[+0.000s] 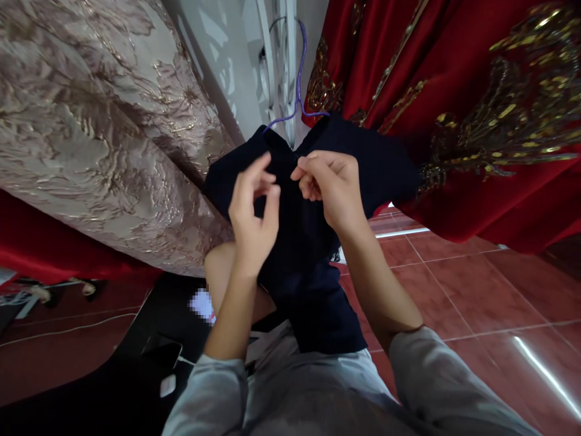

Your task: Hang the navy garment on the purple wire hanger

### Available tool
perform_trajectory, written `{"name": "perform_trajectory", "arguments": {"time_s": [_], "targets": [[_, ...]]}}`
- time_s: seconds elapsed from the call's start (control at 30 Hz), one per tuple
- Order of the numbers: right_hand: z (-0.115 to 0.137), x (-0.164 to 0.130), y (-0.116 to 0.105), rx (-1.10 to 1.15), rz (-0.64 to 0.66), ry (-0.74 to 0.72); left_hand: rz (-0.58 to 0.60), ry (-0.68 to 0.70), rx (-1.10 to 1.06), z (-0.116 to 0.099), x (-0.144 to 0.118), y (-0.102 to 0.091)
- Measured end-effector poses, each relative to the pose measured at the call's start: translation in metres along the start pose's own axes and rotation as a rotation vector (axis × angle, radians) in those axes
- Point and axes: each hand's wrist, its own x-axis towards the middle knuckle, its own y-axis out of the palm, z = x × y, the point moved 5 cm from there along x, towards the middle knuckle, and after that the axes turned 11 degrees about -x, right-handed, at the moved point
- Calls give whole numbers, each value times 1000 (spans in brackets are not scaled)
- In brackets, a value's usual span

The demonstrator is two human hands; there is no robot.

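Observation:
A dark navy garment (304,242) with short sleeves hangs before me on a thin purple hanger (299,79), its lower part draped over my lap. My right hand (338,184) is at the front just below the neckline, thumb and forefinger pinched together. Whatever lies between those fingertips, if anything, is too small to make out. On the other side of the neckline my left hand (254,215) is raised over the cloth, slightly blurred, with thumb and fingers apart and nothing between them.
Cream brocade fabric (113,133) hangs at left; a red gown (454,66) with gold sequins hangs at right. A white metal rack (290,54) stands behind the hanger. A phone (162,351) with a white cable lies on a black surface at lower left. Red tiles (454,290) cover the floor.

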Motion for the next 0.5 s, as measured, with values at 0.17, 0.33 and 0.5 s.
{"name": "perform_trajectory", "arguments": {"time_s": [0.17, 0.33, 0.5], "targets": [[2, -6, -4, -79, -55, -51, 69, -13, -76, -26, 45, 12], [-61, -28, 7, -135, -18, 53, -105, 85, 68, -23, 45, -23], [-83, -45, 25, -104, 69, 136, -570, 6, 64, 62, 57, -109]]}}
